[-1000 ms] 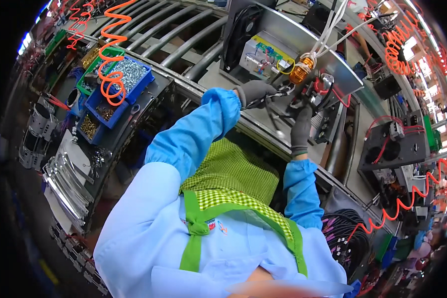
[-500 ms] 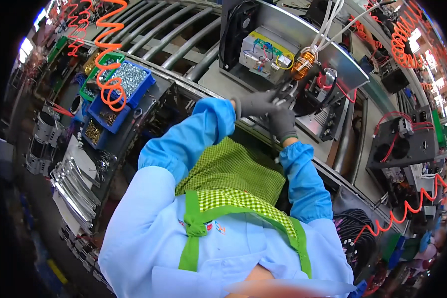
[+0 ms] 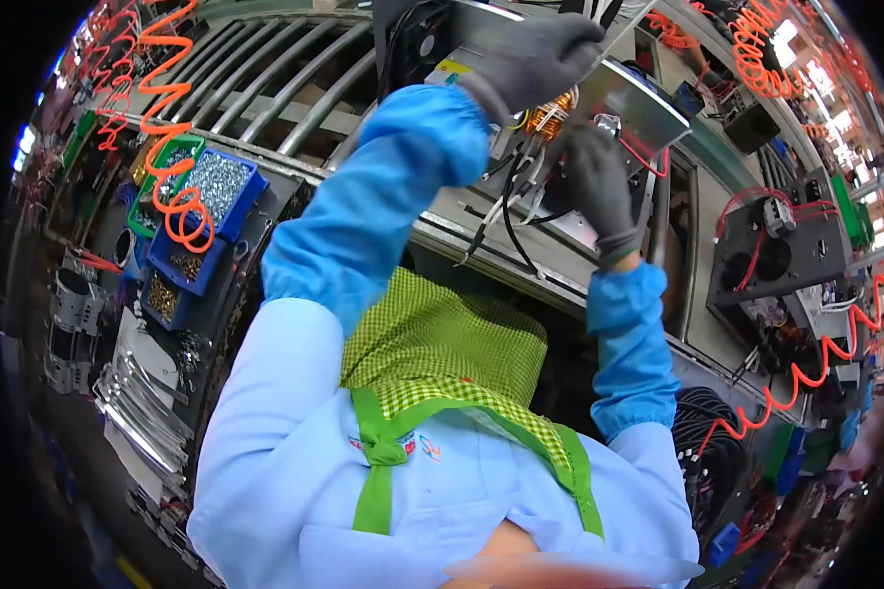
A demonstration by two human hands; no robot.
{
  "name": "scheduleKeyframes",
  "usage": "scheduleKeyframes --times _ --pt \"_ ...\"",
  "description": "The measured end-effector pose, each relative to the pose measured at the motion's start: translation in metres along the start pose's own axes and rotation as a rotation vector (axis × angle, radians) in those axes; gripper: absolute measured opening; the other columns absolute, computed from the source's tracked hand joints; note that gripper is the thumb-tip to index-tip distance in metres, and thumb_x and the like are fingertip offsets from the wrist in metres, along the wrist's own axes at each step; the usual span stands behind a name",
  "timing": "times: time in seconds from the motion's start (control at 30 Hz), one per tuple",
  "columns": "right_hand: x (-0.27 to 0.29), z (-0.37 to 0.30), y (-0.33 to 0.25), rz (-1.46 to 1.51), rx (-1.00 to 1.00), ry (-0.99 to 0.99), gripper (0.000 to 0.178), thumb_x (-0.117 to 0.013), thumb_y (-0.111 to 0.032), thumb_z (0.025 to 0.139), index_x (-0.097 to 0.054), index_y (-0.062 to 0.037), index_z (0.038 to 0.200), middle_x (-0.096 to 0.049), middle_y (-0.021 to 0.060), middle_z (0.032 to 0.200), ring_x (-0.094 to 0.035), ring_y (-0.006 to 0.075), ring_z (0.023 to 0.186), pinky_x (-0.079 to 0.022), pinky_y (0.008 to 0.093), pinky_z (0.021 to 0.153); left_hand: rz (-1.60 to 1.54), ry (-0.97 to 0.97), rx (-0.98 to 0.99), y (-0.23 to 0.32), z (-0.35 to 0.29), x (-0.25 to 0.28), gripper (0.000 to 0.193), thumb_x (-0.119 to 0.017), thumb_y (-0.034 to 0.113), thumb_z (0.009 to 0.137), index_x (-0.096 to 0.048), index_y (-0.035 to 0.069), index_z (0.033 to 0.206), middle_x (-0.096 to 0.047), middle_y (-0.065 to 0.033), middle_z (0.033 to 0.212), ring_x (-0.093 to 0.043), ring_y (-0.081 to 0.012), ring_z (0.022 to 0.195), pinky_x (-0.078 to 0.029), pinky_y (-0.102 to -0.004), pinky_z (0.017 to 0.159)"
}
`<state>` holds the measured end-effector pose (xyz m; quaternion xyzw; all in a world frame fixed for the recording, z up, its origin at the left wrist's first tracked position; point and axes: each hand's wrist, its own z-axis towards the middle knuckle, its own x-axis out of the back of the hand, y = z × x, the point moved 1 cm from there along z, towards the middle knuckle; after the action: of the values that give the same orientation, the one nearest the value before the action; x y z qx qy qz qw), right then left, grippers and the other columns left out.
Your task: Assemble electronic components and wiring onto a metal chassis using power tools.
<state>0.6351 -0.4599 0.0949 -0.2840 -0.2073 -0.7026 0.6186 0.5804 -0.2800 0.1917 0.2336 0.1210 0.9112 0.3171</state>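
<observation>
My left hand (image 3: 538,61), in a dark grey glove, is raised over the far part of an open metal chassis. Its fingers are curled closed around white cables (image 3: 599,12) that run upward. My right hand (image 3: 601,188), gloved alike, is lower and to the right, beside a copper-wound coil (image 3: 550,118); its fingers point away from me and are blurred. Between the hands, black and white leads (image 3: 509,201) hang over the chassis's near edge. Behind my left hand, a black fan (image 3: 427,44) shows. The left glove covers most of the circuit board.
Metal rollers (image 3: 265,93) stretch away at the far left. Blue bins (image 3: 221,187) of small fasteners stand on the left bench, under an orange coiled hose (image 3: 167,128). Bent metal strips (image 3: 142,412) lie nearer. At right sits another black panel with red wires (image 3: 781,236).
My hands have moved apart: the left went up and away to the white cables, the right shifted right. Leads formerly bunched near the hands now hang loose. The view has shifted slightly.
</observation>
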Motion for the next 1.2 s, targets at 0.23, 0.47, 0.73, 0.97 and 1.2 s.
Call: scheduleKeyframes --times 0.23,0.47,0.73,0.97,1.2 --pt "-0.026 -0.075 -0.086 0.224 -0.580 0.124 0.018 -0.063 -0.016 0.086 -0.063 -0.0021 0.097 -0.046 0.0206 0.129 -0.058 0.0359 0.101 -0.048 0.0412 0.081 0.594 -0.601 -0.681 -0.008 -0.029 -0.119 0.038 -0.058 0.016 0.082 -0.059 0.028 0.118 -0.064 -0.0039 0.107 -0.056 -0.0273 0.112 -0.033 -0.0513 0.102" --pt "-0.013 -0.133 -0.054 0.589 -1.252 0.060 0.023 -0.055 -0.020 0.093 -0.062 -0.0023 0.106 -0.062 0.0159 0.089 -0.059 0.0279 0.073 -0.046 0.0368 0.064 -0.141 -0.318 0.033 -0.011 -0.007 -0.122 0.020 -0.058 0.019 0.087 -0.064 0.014 0.106 -0.064 -0.0083 0.103 -0.062 -0.0267 0.098 -0.049 -0.0389 0.088" --pt "0.069 -0.088 0.056 0.361 -0.819 0.143 0.027 -0.055 -0.026 0.095 -0.063 -0.0006 0.099 -0.060 0.0031 0.079 -0.054 0.0115 0.070 -0.044 0.0259 0.065 0.262 -0.730 -0.538 -0.005 -0.091 -0.069 0.022 -0.060 0.024 0.081 -0.061 0.017 0.102 -0.060 -0.0007 0.108 -0.049 -0.0219 0.115 -0.045 -0.0403 0.086" --pt "0.004 -0.034 0.077 1.450 -1.116 0.340 0.032 -0.049 -0.037 0.097 -0.056 -0.0107 0.080 -0.036 -0.0063 0.058 -0.030 0.0037 0.048 -0.022 0.0226 0.042 0.516 -0.794 -0.522 -0.035 -0.120 -0.107 0.007 -0.058 0.016 0.074 -0.064 0.014 0.077 -0.062 -0.0002 0.086 -0.053 -0.0210 0.102 -0.045 -0.0329 0.085" --pt "0.026 -0.026 0.045 1.153 -1.038 0.291 0.033 -0.049 -0.038 0.096 -0.057 -0.0063 0.099 -0.054 -0.0012 0.074 -0.050 0.0078 0.062 -0.038 0.0194 0.052 0.506 -0.900 -0.333 -0.051 -0.120 -0.091 0.016 -0.057 0.013 0.074 -0.063 0.013 0.089 -0.061 -0.0063 0.099 -0.052 -0.0253 0.106 -0.044 -0.0362 0.089"
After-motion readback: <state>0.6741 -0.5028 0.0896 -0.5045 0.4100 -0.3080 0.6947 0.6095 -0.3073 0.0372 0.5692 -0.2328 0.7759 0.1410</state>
